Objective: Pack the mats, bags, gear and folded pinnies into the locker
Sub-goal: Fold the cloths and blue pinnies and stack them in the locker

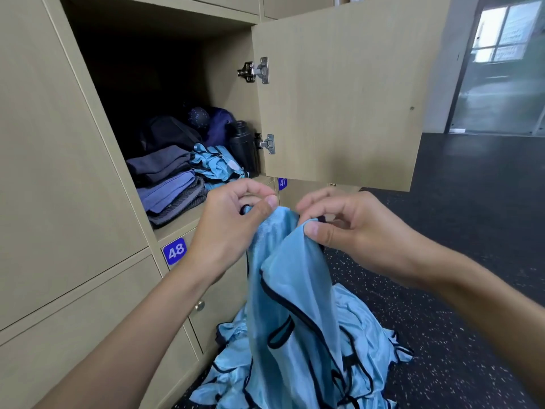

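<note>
The pinnie (292, 276) is a thin, shiny light-blue vest with dark binding along its edges. It hangs in loose folds in front of the locker (227, 93), just below the front edge of the open compartment's shelf, and its lower part drapes down towards the heap below.

Both forearms reach in from below. The left hand (233, 222) pinches one top corner of the pinnie between thumb and curled forefinger, the other fingers bent in behind. The right hand (354, 231), just beside it, pinches the other top corner, thumb pressed onto the cloth and fingers curled behind. The two hands sit close together at the same height.

Inside the compartment, a stack of folded grey and purple mats (168, 184) lies at the front left edge of the shelf. Folded blue pinnies (215, 165) lie beside it to the right, and a black bottle (243, 149) stands against the right wall by the lower hinge. Dark bags (168, 132) sit behind them. The upper part of the compartment is dark and open. The door (339, 93) stands swung out to the right.

A heap of blue pinnies (362, 329) lies on the speckled dark floor (457, 261) at the foot of the lockers.
</note>
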`<state>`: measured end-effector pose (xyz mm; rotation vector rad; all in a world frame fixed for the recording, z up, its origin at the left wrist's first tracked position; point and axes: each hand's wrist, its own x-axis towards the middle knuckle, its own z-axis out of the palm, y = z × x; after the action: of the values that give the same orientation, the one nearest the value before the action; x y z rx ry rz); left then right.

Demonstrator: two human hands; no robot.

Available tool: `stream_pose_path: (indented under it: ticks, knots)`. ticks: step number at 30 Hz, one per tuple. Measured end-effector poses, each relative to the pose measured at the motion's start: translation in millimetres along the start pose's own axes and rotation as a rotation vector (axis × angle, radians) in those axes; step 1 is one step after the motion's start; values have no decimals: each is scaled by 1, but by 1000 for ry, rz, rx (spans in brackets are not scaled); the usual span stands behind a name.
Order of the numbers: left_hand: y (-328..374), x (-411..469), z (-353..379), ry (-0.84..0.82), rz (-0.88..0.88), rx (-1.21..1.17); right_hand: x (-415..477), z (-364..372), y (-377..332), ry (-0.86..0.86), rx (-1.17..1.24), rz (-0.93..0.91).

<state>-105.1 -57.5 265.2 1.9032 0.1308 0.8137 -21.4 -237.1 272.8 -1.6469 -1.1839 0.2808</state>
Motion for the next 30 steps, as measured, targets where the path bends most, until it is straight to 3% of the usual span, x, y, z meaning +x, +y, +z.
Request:
stream_pose_path:
  ticks: [7, 15, 26, 30]
  knots:
    - [6, -4, 12, 29, 47, -138, 5, 15, 9, 149, -35, 47]
    - [6, -1, 3, -115, 158, 32, 13, 2, 9, 305, -51, 10]
    - [9, 1, -6, -207, 127, 80, 16, -13, -2, 347, -51, -66]
    - [15, 7, -10, -152, 147, 48, 15, -18, -6, 334, -125, -67]
